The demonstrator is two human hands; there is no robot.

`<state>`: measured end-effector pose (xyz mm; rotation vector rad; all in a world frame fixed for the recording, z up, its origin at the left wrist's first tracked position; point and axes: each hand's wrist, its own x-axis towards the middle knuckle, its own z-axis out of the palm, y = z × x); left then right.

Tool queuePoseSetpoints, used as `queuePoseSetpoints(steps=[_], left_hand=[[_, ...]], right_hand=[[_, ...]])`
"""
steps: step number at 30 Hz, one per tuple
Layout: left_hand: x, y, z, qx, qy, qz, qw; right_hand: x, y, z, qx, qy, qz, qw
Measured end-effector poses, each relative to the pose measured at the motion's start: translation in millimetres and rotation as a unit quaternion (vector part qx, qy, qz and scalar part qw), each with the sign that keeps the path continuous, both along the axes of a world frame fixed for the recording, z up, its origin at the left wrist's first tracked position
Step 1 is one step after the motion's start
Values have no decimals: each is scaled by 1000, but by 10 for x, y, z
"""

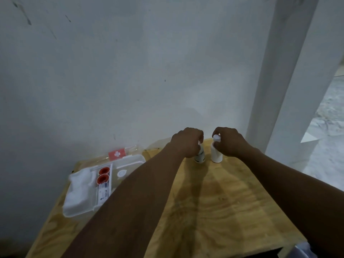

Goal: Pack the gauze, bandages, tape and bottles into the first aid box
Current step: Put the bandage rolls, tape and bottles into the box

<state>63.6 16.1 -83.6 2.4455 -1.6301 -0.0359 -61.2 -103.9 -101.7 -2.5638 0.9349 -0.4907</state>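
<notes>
1. left hand: fingers curled down over the top of the labelled bottle, grasping it; the bottle's cap is hidden by the fingers.
2. right hand: fingers and thumb pinch the neck of the white bottle, just below its cap.
3. both bottles stand upright on the table, near its far edge by the wall. they are just beside each other, the labelled bottle to the left, and well apart from the box.
4. first aid box: clear plastic, open, at the far left of the table. its lid, which bears a red label with a white cross, leans back towards the wall.
5. box contents:
   - white gauze fills the left compartment.
   - two red tape rolls lie one behind the other in the narrow middle compartment.
   - a printed packet lies in front of the rolls in the same compartment; its text is too small to read.
   - a round white item lies in the right compartment; its type cannot be told.
6. a white pillar stands at the right, behind the table.
</notes>
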Motion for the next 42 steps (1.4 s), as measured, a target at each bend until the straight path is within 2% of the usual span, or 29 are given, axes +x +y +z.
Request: queuePoseSetpoints(steps=[11,19,26,35,42], left_hand=[[206,545,343,-65,18,-10,998],[499,1376,1061,-132,5,58,990],[760,2001,1159,-158,4,118,980],[840,2136,871,-110,40,130,985],[825,2103,612,-21,96,142,985]], right_hand=[[33,398,451,-25,-18,40,999],[321,1084,961,-42,-105,118,987],[670,1683,971,-43,-169,186,967],[793,1937,608,-35,-115,225,967],[828,1982,400,-22,-41,241,969]])
